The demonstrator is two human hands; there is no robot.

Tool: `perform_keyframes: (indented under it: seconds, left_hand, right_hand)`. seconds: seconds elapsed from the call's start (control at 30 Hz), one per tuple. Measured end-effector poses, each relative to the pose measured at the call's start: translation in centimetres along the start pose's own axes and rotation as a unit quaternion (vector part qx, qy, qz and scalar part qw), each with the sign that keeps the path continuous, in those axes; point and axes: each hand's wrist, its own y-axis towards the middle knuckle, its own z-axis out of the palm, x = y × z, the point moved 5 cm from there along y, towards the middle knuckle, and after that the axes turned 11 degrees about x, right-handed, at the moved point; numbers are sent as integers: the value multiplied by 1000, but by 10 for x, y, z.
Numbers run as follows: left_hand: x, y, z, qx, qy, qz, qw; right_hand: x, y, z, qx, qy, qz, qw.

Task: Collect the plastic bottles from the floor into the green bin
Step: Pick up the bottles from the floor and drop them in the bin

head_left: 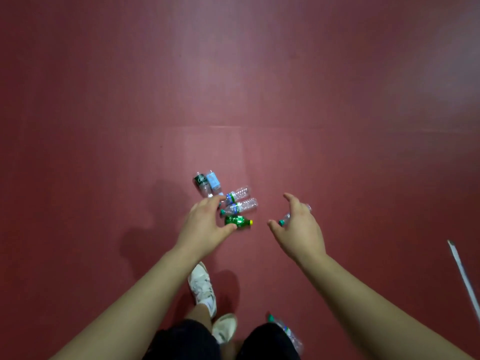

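Left hand (pixel 205 224) and right hand (pixel 298 227), both spread open and empty, above clear bottles (pixel 241 205) and a green bottle (pixel 237 221) lying on the red floor (pixel 259 87).

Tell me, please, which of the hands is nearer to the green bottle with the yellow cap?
Left. The left hand is right beside the green bottle, thumb at its base; the right hand is apart, off past its cap, over a clear bottle.
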Motion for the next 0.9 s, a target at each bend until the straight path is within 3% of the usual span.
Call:
perform_keyframes:
  seconds: [0.37,0.73,0.9]
  left_hand:
    - [75,122,161,30,37,-88,995]
    - [216,313,369,49,146,-62,986]
    - [279,374,448,100,278,-72,953]
  right_hand:
    - [-91,157,77,87,-104,-99,986]
    - [-194,368,265,79,-148,-193,967]
    - [-215,454,350,103,-237,-243,935]
